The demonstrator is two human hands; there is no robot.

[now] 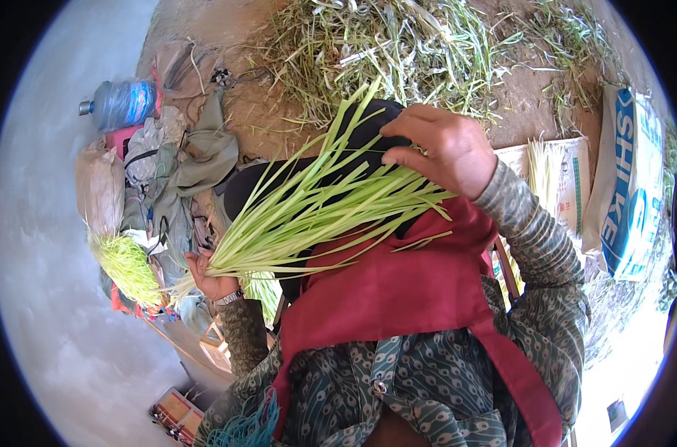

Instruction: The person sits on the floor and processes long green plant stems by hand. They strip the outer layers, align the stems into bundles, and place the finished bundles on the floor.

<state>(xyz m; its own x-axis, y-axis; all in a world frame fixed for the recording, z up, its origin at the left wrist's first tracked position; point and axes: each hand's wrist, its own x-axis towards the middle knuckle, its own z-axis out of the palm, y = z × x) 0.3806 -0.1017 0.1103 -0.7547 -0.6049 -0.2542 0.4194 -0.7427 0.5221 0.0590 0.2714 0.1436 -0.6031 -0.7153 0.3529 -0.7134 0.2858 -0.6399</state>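
My left hand (211, 282), with a metal-band watch at the wrist, grips a bunch of long green-yellow leafy stalks (305, 223), probably garlic chives, by their pale lower ends. The leaves fan out across my lap toward the right, over black trousers (260, 184) and a red apron (394, 285). Over the leaf tips hovers my right hand (447, 148), its thumb and forefinger apart and close to the upper leaves. Whether its hidden fingers touch any leaf cannot be seen.
A big heap of leafy trimmings (383, 50) covers the ground ahead. To the right lie a flat sack (573, 167) bearing pale stalks (542, 167) and a blue-white printed sack (623, 184). On the left are a large water bottle (125, 103), crumpled cloths (204, 156) and another green bunch (129, 268).
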